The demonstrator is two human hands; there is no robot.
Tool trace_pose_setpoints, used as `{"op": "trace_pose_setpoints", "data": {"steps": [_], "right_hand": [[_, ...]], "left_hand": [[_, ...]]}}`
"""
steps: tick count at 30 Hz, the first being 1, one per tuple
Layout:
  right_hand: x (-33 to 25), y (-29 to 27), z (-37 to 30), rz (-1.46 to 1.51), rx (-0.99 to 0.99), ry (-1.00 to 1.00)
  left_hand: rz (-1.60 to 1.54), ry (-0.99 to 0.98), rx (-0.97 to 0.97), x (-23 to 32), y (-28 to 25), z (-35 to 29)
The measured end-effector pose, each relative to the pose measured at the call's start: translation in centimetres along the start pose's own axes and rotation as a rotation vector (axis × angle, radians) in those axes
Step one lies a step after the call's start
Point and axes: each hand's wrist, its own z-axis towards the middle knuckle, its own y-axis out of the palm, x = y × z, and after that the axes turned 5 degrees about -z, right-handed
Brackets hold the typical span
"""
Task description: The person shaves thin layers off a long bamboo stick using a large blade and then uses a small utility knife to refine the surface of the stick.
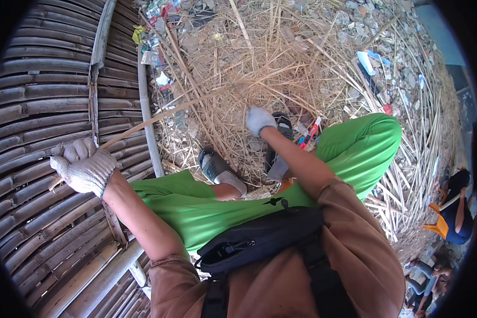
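My left hand (85, 165), in a whitish knit work glove, is closed around a long thin bamboo strip (167, 112) over the slatted bamboo wall. The strip's short end sticks out below that fist, and its long part slants up and away to the right over the straw. My right hand (259, 121), gloved too, is closed in front of my shoe, a little below the strip's far end. Whatever its fingers hold is hidden. Close by on the ground lies a red and black tool (310, 132), partly covered by shavings, its kind unclear.
Bamboo slats (42, 100) with a pole along their edge stand at my left. Straw-like bamboo shavings (281, 69) cover the ground around my shoes (220, 164). Litter (373, 61) and more strips (403, 185) lie to the right. Other people (456, 212) sit at the far right.
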Motion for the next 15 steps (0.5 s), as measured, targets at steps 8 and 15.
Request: {"op": "trace_pose_setpoints", "data": {"steps": [8, 15], "right_hand": [[-8.9, -1.6, -5.3, 0.085, -0.027, -0.175], [-1.2, 0.4, 1.5, -0.061, -0.057, -0.056]], "left_hand": [[0.052, -0.002, 0.014, 0.8, -2.7, 2.2], [-0.091, -0.128, -0.121, -1.3, -2.7, 4.5]]}}
